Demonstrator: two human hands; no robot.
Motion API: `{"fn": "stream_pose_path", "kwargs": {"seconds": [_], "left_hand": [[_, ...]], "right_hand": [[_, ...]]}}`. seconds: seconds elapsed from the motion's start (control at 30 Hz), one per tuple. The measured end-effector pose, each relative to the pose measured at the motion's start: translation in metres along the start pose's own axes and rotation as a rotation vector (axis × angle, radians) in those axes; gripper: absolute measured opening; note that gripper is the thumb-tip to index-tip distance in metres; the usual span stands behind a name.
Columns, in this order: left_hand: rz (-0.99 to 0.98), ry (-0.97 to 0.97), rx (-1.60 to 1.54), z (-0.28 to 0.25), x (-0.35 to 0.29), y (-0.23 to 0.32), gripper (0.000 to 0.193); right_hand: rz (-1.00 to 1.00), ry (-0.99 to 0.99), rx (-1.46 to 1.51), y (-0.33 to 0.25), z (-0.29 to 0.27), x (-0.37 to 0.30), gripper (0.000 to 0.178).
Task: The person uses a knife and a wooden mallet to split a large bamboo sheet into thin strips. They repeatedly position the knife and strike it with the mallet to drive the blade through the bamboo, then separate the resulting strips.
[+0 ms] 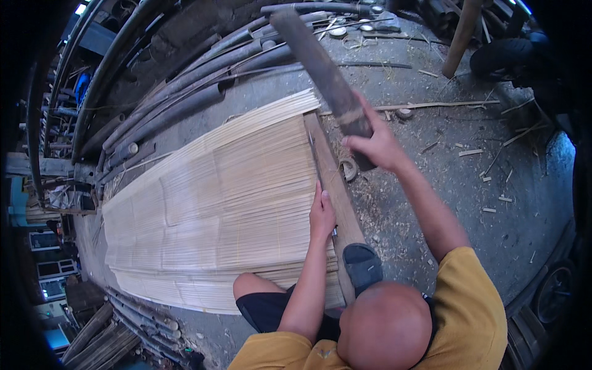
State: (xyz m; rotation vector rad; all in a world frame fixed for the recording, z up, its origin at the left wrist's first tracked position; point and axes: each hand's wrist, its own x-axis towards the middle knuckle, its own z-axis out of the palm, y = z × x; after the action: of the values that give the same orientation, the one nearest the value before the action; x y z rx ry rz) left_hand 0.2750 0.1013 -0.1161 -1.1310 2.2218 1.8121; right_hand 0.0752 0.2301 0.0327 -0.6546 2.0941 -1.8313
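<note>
A large mat of thin pale bamboo slats (234,203) spreads out on the floor in front of me. Its right ends rest along a wooden beam (339,191). My left hand (322,216) is closed around a long, narrow dark blade (315,151), which lies along the slat ends on the beam; the hand hides part of it. Raised to the right of the beam, my right hand (381,143) grips a thick dark wooden plank (327,74) near its lower end. The plank slants up and left, its far end slightly blurred, apart from the blade.
A dark slipper (362,266) on my foot is beside the beam's near end. A tape roll (349,169) lies right of the beam. Bamboo poles (179,105) are piled at the far left, more poles (148,320) at the near left. Offcuts (470,152) litter the right floor.
</note>
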Motion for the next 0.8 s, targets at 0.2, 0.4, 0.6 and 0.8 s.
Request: {"fn": "stream_pose_path", "kwargs": {"seconds": [0.2,0.4,0.6,0.8], "left_hand": [[-0.041,-0.015,0.140,0.002,-0.031,0.026,0.054],[-0.041,0.003,-0.062,0.006,-0.025,-0.010,0.053],[-0.090,-0.061,-0.159,0.003,-0.037,-0.006,0.053],[0.135,0.101,0.048,0.010,-0.016,-0.004,0.055]], "right_hand": [[-0.381,0.109,0.009,-0.135,-0.065,0.026,0.104],[-0.681,0.470,0.222,-0.106,-0.085,0.024,0.103],[0.252,-0.170,-0.716,0.128,0.000,-0.061,0.101],[0.075,-0.054,-0.177,0.049,0.018,-0.029,0.101]]}}
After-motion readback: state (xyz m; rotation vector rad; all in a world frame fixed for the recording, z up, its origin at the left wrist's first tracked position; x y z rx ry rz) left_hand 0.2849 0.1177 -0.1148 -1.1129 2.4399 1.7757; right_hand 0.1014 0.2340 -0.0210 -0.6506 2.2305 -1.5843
